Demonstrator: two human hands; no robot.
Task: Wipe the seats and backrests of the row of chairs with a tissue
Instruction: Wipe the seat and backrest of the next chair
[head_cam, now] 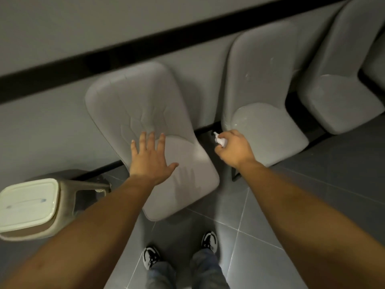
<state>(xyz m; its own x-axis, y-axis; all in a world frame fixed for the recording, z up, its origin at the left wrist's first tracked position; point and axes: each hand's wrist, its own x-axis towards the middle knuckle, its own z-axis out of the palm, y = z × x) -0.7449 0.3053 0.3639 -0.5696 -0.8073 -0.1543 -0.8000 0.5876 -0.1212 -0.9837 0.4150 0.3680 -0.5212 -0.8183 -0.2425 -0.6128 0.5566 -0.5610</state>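
Observation:
A row of grey moulded chairs runs along the wall. The nearest chair (187, 184) is in the middle, a second chair (268, 126) is to its right and a third chair (341, 97) is further right. My left hand (151, 157) is spread flat with straight fingers over the nearest chair, where its seat meets the backrest. My right hand (234, 148) grips a crumpled white tissue (220, 140) over the gap between the first two chairs, beside the second seat's left edge.
A beige bin (68, 197) with a white swing lid (27, 203) stands on the floor at the left, close to the nearest chair. A black rail (125, 53) runs along the grey wall. My feet (209, 241) stand on grey floor tiles before the chairs.

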